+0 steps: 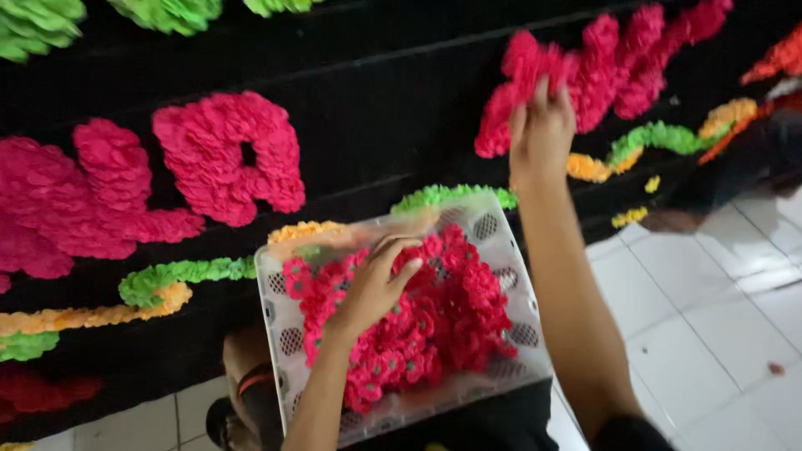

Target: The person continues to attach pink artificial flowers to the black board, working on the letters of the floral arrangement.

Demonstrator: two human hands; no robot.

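A white perforated plastic basket (276,317) rests on my lap, filled with several crimson crumpled-paper flowers (451,309). My left hand (374,284) lies on top of the flowers inside the basket, fingers curled onto them. My right hand (543,129) is raised against the black board (376,108), pressing on the lower left of a pink paper-flower letter shape (601,67); whether it holds a flower is hidden.
More pink paper-flower letters (230,154) cover the board at left. A wavy band of green, orange and yellow paper (167,284) runs below them. Green paper clusters (167,12) line the top. White floor tiles (710,309) lie at right.
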